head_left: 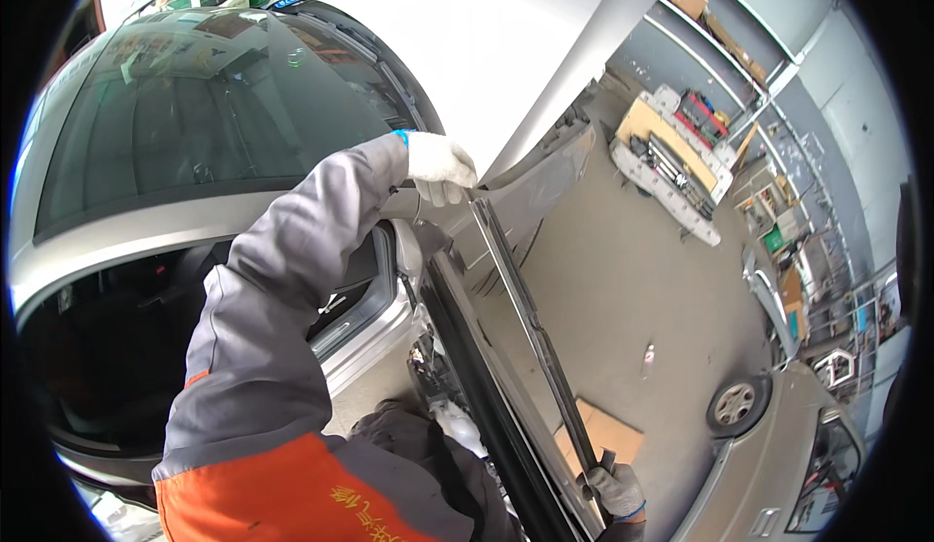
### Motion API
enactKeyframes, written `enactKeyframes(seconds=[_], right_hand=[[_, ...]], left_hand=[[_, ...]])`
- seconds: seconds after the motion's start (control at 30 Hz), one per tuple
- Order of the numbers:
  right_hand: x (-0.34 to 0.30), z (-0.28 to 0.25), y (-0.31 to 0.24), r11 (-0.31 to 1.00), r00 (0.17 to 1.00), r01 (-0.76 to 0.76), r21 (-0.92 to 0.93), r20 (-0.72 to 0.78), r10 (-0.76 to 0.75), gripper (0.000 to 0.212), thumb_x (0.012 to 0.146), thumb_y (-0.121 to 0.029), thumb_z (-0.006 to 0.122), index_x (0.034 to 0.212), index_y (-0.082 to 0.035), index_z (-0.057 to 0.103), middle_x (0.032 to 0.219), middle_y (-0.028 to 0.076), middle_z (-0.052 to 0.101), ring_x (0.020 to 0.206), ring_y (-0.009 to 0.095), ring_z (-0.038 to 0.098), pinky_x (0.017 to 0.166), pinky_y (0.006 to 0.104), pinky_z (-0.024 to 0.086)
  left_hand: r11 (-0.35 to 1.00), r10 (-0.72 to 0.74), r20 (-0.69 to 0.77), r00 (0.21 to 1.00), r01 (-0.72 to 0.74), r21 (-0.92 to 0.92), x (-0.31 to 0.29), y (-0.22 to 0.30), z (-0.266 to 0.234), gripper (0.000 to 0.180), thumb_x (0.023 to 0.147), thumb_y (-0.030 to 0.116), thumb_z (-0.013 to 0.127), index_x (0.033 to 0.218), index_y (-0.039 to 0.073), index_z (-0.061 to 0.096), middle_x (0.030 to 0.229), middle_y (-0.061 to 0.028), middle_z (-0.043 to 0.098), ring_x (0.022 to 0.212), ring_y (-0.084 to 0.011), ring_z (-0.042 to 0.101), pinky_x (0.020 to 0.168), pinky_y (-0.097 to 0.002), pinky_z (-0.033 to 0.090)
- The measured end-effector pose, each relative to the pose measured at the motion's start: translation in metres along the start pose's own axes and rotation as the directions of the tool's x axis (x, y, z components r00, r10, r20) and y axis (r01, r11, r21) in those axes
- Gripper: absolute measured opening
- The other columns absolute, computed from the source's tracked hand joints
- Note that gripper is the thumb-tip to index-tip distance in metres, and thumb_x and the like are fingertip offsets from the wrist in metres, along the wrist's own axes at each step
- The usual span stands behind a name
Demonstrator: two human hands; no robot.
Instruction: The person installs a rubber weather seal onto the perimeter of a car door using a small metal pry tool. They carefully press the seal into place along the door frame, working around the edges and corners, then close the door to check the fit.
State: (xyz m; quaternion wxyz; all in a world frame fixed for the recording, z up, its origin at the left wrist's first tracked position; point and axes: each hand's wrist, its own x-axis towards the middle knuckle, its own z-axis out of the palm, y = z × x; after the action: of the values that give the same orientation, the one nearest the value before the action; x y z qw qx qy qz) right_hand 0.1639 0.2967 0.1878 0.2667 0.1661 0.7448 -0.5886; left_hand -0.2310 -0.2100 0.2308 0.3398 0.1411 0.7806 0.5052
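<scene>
In white work gloves, my two hands hold a long dark trim strip (533,333) by its ends. My left hand (443,165) is closed at the far end, beside the windshield's lower corner and the fender. Near the lower edge, my right hand (618,491) has its fingers wrapped round the other end. The strip runs slanted alongside the top edge of an open car door (486,391), just to the door's right. That door's inner side looks uncovered, with parts and whitish sheeting showing. My left forearm, in a grey sleeve, crosses in front of the car's side opening.
The silver car's windshield (224,104) and raised white hood (467,36) fill the upper left. A flat piece of cardboard (608,433) and a bottle (649,357) are on the floor. Another car (778,459) stands lower right. Removed bumper-like parts (671,167) and shelving lie beyond.
</scene>
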Motion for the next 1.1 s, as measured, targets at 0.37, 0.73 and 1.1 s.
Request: enactKeyframes(seconds=[0.37,0.73,1.1], right_hand=[[0.003,-0.019,-0.044,0.993,0.997,0.069,-0.091,0.02,-0.068,0.077,0.078,-0.072,0.074,0.093,0.004,0.069,0.076,0.011,0.068,0.057,0.016,0.06,0.052,0.0299,0.048],[0.02,-0.037,-0.039,0.991,0.991,0.108,0.076,0.068,-0.114,0.07,0.08,-0.065,0.077,0.095,0.003,0.069,0.073,0.008,0.063,0.059,0.016,0.057,0.053,0.0296,0.045],[0.013,-0.049,-0.036,0.984,0.982,0.18,0.005,0.049,-0.18,0.067,0.087,-0.058,0.073,0.097,0.008,0.067,0.076,0.015,0.067,0.06,0.023,0.062,0.057,0.0357,0.052]], left_hand=[[0.572,0.399,-0.321,0.859,-0.507,-0.645,-0.013,0.01,0.042,0.035,0.102,0.035,0.059,0.116,0.003,0.064,0.094,-0.013,0.072,0.076,-0.0204,0.067,0.068,-0.0343,0.055],[0.327,0.622,-0.245,0.744,-0.531,-0.782,-0.016,0.071,0.186,0.036,0.096,0.03,0.071,0.12,0.006,0.058,0.104,-0.0129,0.068,0.065,-0.0169,0.063,0.063,-0.0317,0.056],[0.256,0.507,-0.415,0.755,-0.592,-0.764,-0.034,0.093,0.206,0.021,0.095,0.026,0.072,0.098,0.008,0.062,0.079,-0.007,0.066,0.056,-0.0139,0.057,0.05,-0.0263,0.047]])
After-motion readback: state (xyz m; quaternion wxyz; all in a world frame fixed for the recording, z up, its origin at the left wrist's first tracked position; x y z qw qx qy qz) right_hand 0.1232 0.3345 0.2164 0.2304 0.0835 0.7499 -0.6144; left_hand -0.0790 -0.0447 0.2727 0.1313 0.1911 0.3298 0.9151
